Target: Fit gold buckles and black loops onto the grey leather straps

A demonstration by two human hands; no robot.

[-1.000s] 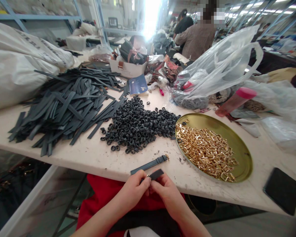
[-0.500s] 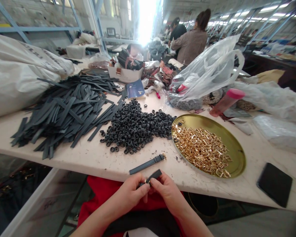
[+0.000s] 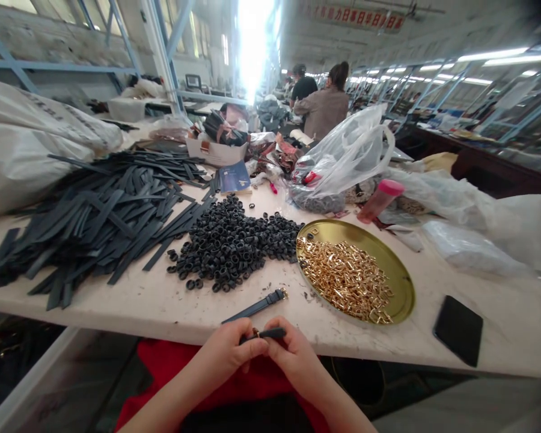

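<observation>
Close together at the table's front edge, my left hand (image 3: 237, 346) and my right hand (image 3: 288, 347) both pinch a dark watch strap (image 3: 272, 332). A bit of gold buckle shows on it by the left fingertips; the rest is hidden by my fingers. Just beyond them lies another dark strap (image 3: 256, 307) with a gold buckle at its right end. Behind that is a heap of small black strap loops (image 3: 225, 246). A round gold tray (image 3: 403, 297) to the right holds a pile of gold buckles (image 3: 347, 279).
Many flat dark strips (image 3: 103, 210) are piled at the left, beside a white sack (image 3: 22, 144). A blue booklet (image 3: 235, 177), a clear plastic bag (image 3: 342, 153) and a pink-lidded bottle (image 3: 381, 200) stand further back. A black phone-like slab (image 3: 458, 329) lies right. Two people (image 3: 327, 108) are in the background.
The strap between my hands has turned from slanting upward to lying nearly level, and my right fingers have closed in around it. The camera view has shifted to the right and tilted up.
</observation>
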